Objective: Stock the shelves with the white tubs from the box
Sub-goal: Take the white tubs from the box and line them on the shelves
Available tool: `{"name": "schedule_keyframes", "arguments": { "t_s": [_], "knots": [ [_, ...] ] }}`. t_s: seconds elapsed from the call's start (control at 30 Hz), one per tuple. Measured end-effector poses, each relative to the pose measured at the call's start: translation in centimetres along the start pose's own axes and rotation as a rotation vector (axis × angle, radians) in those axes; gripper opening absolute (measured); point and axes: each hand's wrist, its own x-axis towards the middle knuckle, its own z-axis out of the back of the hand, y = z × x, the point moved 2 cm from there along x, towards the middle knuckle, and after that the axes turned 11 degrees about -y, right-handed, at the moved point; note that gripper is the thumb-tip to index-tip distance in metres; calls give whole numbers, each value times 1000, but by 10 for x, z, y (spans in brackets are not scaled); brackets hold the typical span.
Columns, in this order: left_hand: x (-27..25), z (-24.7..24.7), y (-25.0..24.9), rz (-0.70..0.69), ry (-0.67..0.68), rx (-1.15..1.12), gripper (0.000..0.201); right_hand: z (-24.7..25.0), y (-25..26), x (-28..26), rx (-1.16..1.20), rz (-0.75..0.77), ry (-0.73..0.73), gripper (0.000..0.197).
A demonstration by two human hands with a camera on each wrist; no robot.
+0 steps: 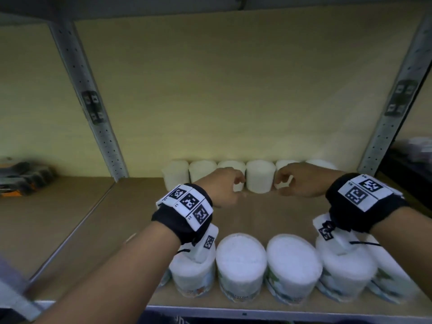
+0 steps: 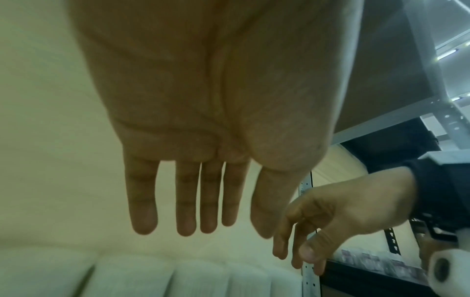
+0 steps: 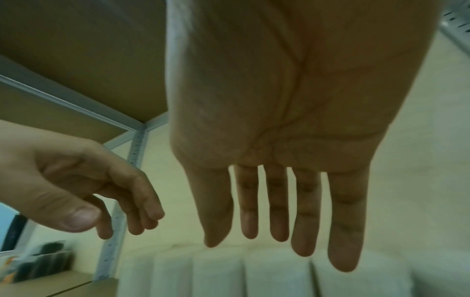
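A row of several white tubs [image 1: 259,176] stands against the back wall of the shelf [image 1: 131,211]. A second row of white tubs [image 1: 240,265] stands at the shelf's front edge, under my wrists. My left hand [image 1: 230,183] and right hand [image 1: 287,181] hover side by side just in front of the back row, both empty. The left wrist view shows my left hand [image 2: 201,201] with straight, relaxed fingers above the back tubs [image 2: 132,279]. In the right wrist view my right hand [image 3: 279,211] hangs the same way over the tubs [image 3: 274,275].
Grey perforated metal posts [image 1: 93,108] [image 1: 392,108] frame the bay. A dark and orange pack [image 1: 25,176] lies on the neighbouring shelf to the left. Bare shelf board stretches between the two tub rows and to the left of them.
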Motion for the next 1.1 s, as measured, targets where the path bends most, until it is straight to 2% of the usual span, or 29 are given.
{"name": "schedule_keyframes", "arguments": {
  "t_s": [0.33, 0.6, 0.8, 1.1],
  "knots": [
    [123, -48, -45, -26, -62, -73, 44, 6, -109, 56, -51, -205, -85, 39],
    [200, -99, -58, -10, -61, -26, 49, -8, -163, 92, -86, -328, -86, 47],
    [217, -132, -60, -45, -42, 13, 50, -16, -176, 107, -88, -326, -53, 53],
    [216, -135, -62, -63, -57, 43, 50, -19, -175, 107, -97, -306, -87, 48]
  ]
}}
